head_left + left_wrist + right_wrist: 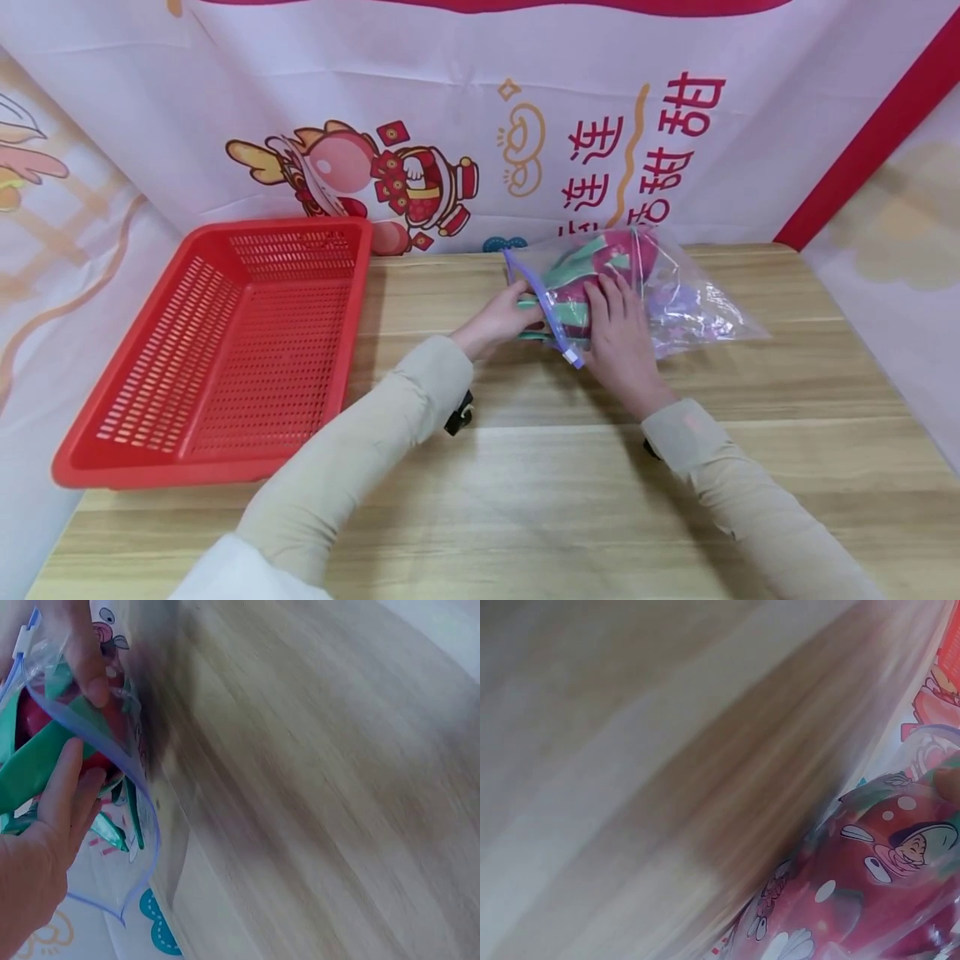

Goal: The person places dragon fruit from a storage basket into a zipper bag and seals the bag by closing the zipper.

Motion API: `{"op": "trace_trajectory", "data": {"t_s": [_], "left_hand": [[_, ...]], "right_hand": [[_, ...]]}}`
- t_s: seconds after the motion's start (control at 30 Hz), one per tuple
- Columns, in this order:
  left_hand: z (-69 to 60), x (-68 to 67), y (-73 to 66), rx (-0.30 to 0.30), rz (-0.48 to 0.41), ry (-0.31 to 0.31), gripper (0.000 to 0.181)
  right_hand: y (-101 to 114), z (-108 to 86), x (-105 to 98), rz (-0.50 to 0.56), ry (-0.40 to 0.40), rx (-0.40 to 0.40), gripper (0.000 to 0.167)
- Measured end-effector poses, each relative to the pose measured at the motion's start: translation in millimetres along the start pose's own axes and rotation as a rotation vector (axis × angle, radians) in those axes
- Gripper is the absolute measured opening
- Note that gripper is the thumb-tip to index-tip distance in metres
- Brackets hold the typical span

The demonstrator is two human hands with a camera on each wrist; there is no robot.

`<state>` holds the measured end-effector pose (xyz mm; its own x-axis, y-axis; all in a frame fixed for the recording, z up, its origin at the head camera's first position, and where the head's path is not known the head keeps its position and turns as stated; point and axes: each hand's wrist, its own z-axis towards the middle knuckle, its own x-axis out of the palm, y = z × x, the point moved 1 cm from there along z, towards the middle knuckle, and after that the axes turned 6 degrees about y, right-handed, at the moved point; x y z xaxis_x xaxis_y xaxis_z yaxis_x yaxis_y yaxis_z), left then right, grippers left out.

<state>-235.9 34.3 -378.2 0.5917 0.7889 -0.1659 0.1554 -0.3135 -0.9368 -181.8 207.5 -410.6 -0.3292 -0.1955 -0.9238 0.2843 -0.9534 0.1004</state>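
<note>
On the left of the wooden surface (540, 500) stands a red basket (277, 358). To its right, the person's left grip (495, 321) is at the mouth of a clear zip bag (678, 312), fingers nearly straight against green strips (34, 769) of a red-and-green item (626, 243); whether it pinches them I cannot tell. The item is mostly inside the bag, near the surface's far edge. The right grip (622, 337), partly closed, holds the bag from outside, fingers bent over it.
</note>
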Motion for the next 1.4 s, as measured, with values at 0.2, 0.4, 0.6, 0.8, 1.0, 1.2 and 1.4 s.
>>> {"op": "trace_trajectory", "data": {"t_s": [0.2, 0.4, 0.6, 0.8, 1.0, 1.2, 1.4], "left_hand": [[3.2, 4.7, 1.9, 0.021, -0.051, -0.044, 0.044], [7.2, 8.8, 1.8, 0.039, -0.054, -0.068, 0.042], [10.8, 12.4, 1.4, 0.029, -0.09, -0.059, 0.044], [14.9, 15.8, 3.0, 0.03, -0.138, -0.05, 0.04], [20.8, 18.2, 3.7, 0.079, -0.081, -0.061, 0.039], [23.1, 17.6, 3.0, 0.086, -0.086, -0.037, 0.041], [25.1, 15.3, 5.5, 0.13, -0.07, -0.05, 0.042]], "right_hand": [[0.0, 0.0, -0.1, -0.01, -0.004, -0.01, 0.081], [0.1, 0.2, -0.4, -0.004, -0.025, -0.02, 0.084], [-0.1, -0.2, -1.3, 0.007, -0.013, -0.012, 0.083], [0.7, 0.6, -2.1, -0.003, -0.033, -0.029, 0.077], [1.4, 0.0, -2.7, -0.022, -0.047, -0.045, 0.077], [2.5, 0.0, -4.2, -0.018, -0.019, -0.029, 0.082], [1.0, -3.1, -4.8, -0.022, -0.011, -0.015, 0.094]]}}
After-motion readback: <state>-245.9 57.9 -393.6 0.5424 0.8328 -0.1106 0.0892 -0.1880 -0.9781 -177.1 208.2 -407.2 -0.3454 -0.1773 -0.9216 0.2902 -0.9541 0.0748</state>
